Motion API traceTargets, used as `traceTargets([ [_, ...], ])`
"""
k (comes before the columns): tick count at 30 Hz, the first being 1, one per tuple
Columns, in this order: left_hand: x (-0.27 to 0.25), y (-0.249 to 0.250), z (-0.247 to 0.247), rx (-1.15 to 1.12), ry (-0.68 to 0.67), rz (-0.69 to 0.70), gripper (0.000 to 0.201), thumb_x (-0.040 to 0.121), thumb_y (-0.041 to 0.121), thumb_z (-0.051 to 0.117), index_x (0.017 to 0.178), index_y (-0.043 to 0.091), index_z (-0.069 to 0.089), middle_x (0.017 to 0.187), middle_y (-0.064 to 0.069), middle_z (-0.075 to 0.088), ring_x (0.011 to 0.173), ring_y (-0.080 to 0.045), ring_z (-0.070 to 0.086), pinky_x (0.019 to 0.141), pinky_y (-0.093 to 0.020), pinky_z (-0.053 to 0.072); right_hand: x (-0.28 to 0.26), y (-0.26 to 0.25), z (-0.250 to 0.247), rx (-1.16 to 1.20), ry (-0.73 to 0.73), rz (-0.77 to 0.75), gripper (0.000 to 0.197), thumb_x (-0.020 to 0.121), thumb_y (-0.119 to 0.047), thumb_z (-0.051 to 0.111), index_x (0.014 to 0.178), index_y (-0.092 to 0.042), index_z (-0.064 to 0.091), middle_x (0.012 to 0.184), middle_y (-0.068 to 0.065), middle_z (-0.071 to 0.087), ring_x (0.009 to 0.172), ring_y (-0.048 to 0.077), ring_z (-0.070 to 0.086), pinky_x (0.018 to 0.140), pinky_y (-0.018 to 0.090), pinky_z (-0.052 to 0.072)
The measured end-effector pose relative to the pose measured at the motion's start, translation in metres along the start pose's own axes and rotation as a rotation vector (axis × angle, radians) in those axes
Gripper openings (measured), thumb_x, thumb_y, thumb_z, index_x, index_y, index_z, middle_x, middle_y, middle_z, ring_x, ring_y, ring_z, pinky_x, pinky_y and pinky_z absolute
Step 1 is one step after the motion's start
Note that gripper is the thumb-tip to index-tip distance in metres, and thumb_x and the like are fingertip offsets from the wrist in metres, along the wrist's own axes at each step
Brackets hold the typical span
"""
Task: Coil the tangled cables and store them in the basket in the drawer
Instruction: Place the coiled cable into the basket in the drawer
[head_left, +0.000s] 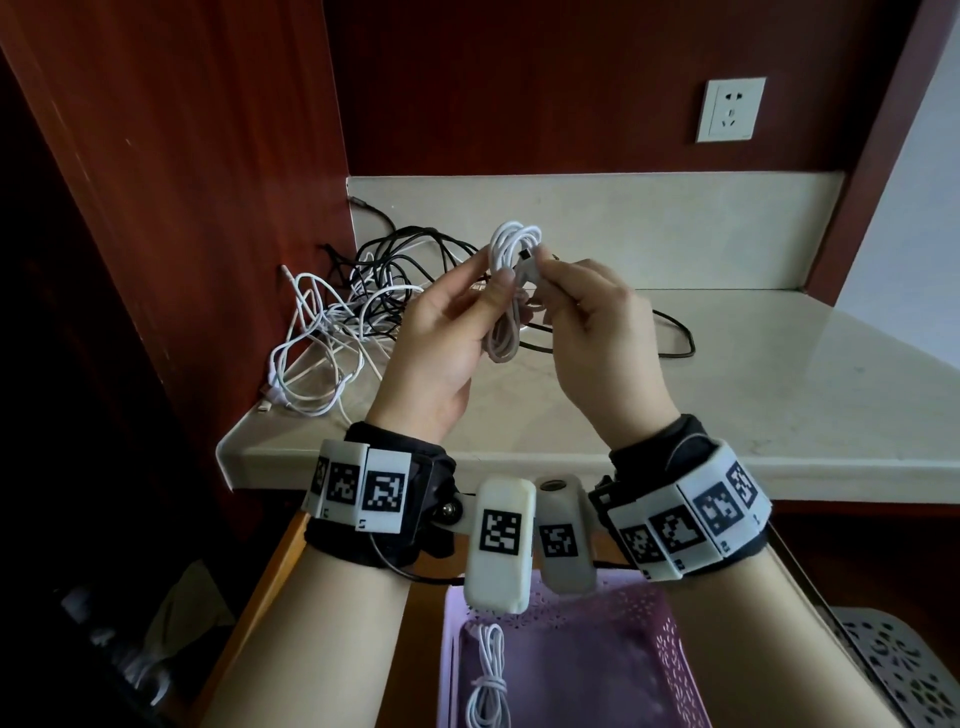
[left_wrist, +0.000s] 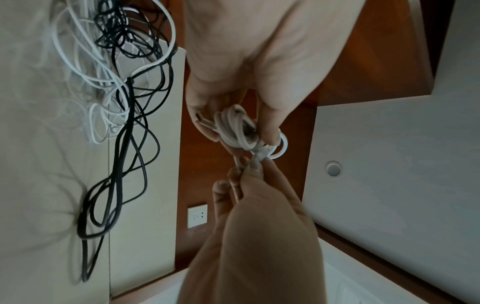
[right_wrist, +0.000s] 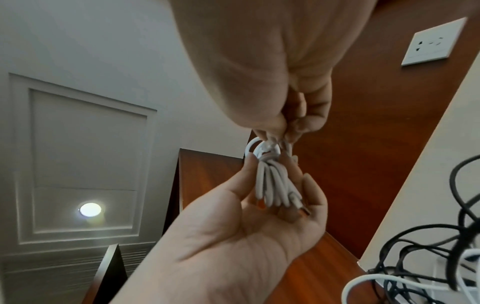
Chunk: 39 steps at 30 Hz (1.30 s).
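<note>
A coiled white cable (head_left: 511, 291) is held up above the counter. My left hand (head_left: 457, 322) grips the bundle between thumb and fingers (left_wrist: 233, 127) (right_wrist: 272, 185). My right hand (head_left: 582, 306) pinches the cable's plug end at the top of the coil (right_wrist: 272, 142). A tangle of white and black cables (head_left: 363, 301) lies on the counter's left side (left_wrist: 122, 82). Below, a purple basket (head_left: 649, 639) sits in the open drawer, with one coiled white cable (head_left: 488, 680) inside it.
The pale stone counter (head_left: 727, 389) stretches to the right; a black cable loop (head_left: 675, 332) trails across it. A wall socket (head_left: 730, 109) sits on the red-brown wood back panel. A grey perforated basket (head_left: 893, 670) stands at the lower right.
</note>
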<state>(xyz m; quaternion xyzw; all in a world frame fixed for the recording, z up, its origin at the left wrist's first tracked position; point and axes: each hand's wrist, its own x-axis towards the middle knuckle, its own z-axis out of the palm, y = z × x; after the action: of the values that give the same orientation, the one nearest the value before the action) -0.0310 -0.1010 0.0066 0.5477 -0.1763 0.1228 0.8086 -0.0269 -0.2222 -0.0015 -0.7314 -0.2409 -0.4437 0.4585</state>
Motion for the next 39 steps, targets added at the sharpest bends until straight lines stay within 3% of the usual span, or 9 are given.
traceTargets([
  [3, 0.0, -0.003, -0.002, 0.062, -0.01, 0.016, 0.036, 0.089, 0.016, 0.06, 0.125, 0.013, 0.06, 0.095, -0.014, 0.066, 0.087, -0.024, 0.062, 0.078, -0.028, 0.05, 0.001, 0.002, -0.002, -0.032, -0.051, -0.027, 0.023, 0.094, -0.004, 0.051, 0.107, -0.003, 0.069, 0.075, 0.013, 0.056, 0.067, 0.021, 0.054, 0.064, 0.025, 0.045],
  [6, -0.001, -0.003, -0.002, 0.089, -0.048, 0.009, 0.037, 0.083, 0.023, 0.063, 0.12, 0.018, 0.063, 0.091, -0.012, 0.069, 0.083, -0.023, 0.065, 0.073, -0.026, 0.052, 0.001, 0.004, -0.005, -0.018, -0.048, -0.028, 0.021, 0.095, -0.01, 0.051, 0.1, -0.003, 0.07, 0.073, 0.019, 0.052, 0.062, 0.031, 0.057, 0.06, 0.048, 0.05],
  [8, -0.001, -0.003, -0.002, 0.124, -0.067, 0.01, 0.03, 0.085, 0.022, 0.063, 0.114, 0.022, 0.065, 0.09, -0.012, 0.069, 0.082, -0.021, 0.066, 0.071, -0.024, 0.052, 0.002, 0.006, -0.005, -0.024, -0.029, -0.038, 0.021, 0.095, -0.011, 0.052, 0.101, -0.006, 0.071, 0.072, 0.019, 0.051, 0.058, 0.033, 0.057, 0.055, 0.05, 0.05],
  [13, -0.001, -0.005, -0.004, 0.194, -0.065, 0.041, 0.022, 0.09, 0.021, 0.063, 0.11, 0.028, 0.068, 0.089, -0.02, 0.059, 0.083, -0.024, 0.054, 0.07, -0.029, 0.044, 0.0, 0.008, 0.0, -0.024, 0.045, -0.052, 0.016, 0.09, -0.006, 0.059, 0.095, -0.002, 0.073, 0.069, 0.013, 0.054, 0.056, 0.031, 0.06, 0.05, 0.044, 0.052],
  [19, 0.004, -0.009, -0.01, 0.208, -0.081, 0.05, 0.038, 0.088, 0.024, 0.066, 0.125, 0.018, 0.062, 0.093, -0.031, 0.059, 0.085, -0.031, 0.055, 0.08, -0.046, 0.045, -0.001, 0.01, 0.0, 0.015, 0.006, 0.007, 0.013, 0.086, -0.005, 0.063, 0.076, 0.002, 0.069, 0.066, 0.013, 0.059, 0.058, 0.031, 0.062, 0.052, 0.045, 0.051],
  [26, 0.005, -0.014, -0.015, 0.369, -0.141, 0.127, 0.035, 0.093, 0.025, 0.061, 0.128, 0.019, 0.06, 0.084, -0.042, 0.053, 0.073, -0.028, 0.053, 0.065, -0.038, 0.039, 0.0, 0.01, -0.004, -0.015, -0.143, 0.083, 0.012, 0.088, -0.002, 0.055, 0.081, 0.001, 0.064, 0.073, 0.006, 0.055, 0.064, 0.026, 0.059, 0.058, 0.047, 0.051],
  [30, 0.002, -0.015, -0.011, 0.426, -0.165, 0.161, 0.034, 0.097, 0.019, 0.055, 0.13, 0.016, 0.057, 0.075, -0.039, 0.049, 0.067, -0.027, 0.045, 0.055, -0.033, 0.032, 0.002, 0.007, -0.008, -0.04, -0.202, 0.107, 0.017, 0.086, 0.005, 0.051, 0.088, -0.001, 0.067, 0.074, -0.005, 0.05, 0.06, 0.016, 0.057, 0.059, 0.028, 0.052],
  [35, 0.003, -0.011, -0.014, 0.433, -0.167, 0.147, 0.04, 0.094, 0.021, 0.058, 0.133, 0.017, 0.054, 0.078, -0.022, 0.053, 0.073, -0.022, 0.05, 0.068, -0.036, 0.042, 0.001, 0.004, -0.006, 0.152, -0.113, 0.16, 0.015, 0.087, 0.003, 0.058, 0.093, -0.004, 0.069, 0.082, 0.015, 0.058, 0.055, 0.02, 0.065, 0.058, 0.033, 0.057],
  [39, 0.0, -0.003, -0.016, 0.41, -0.183, 0.076, 0.045, 0.088, 0.024, 0.06, 0.131, 0.028, 0.049, 0.091, -0.015, 0.067, 0.085, -0.022, 0.065, 0.083, -0.042, 0.052, 0.001, 0.003, -0.01, 0.267, -0.117, 0.255, 0.022, 0.086, -0.005, 0.065, 0.085, -0.019, 0.049, 0.068, 0.008, 0.061, 0.049, 0.021, 0.061, 0.051, 0.035, 0.054],
])
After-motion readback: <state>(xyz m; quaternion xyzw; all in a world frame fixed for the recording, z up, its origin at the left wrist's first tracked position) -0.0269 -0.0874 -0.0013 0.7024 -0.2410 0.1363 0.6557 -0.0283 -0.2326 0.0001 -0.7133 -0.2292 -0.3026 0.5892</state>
